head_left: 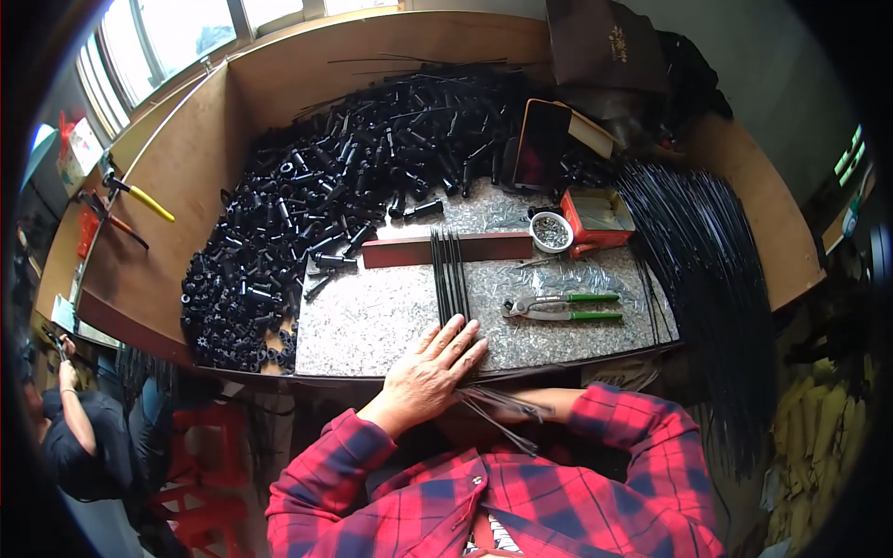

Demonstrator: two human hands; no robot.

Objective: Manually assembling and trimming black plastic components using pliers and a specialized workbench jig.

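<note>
Several thin black rods (448,279) lie side by side on the speckled slab, their far ends resting across a dark red bar (395,253). My left hand (428,374) lies on their near part, fingers stretched out and slightly apart. Past the slab's front edge, more dark rod ends (507,418) splay toward the right. Beside them is my right hand (493,406), low under the edge, its fingers mostly hidden by the rods and my left hand. Green-handled pincers (563,308) lie to the right of the rods.
Black tubular parts (353,158) are heaped at the left and back. A white cup of small metal pieces (551,232) stands by a red box (598,219); a phone (541,144) leans behind. Long black rods (702,242) overhang the right side. Another person (88,432) is at far left.
</note>
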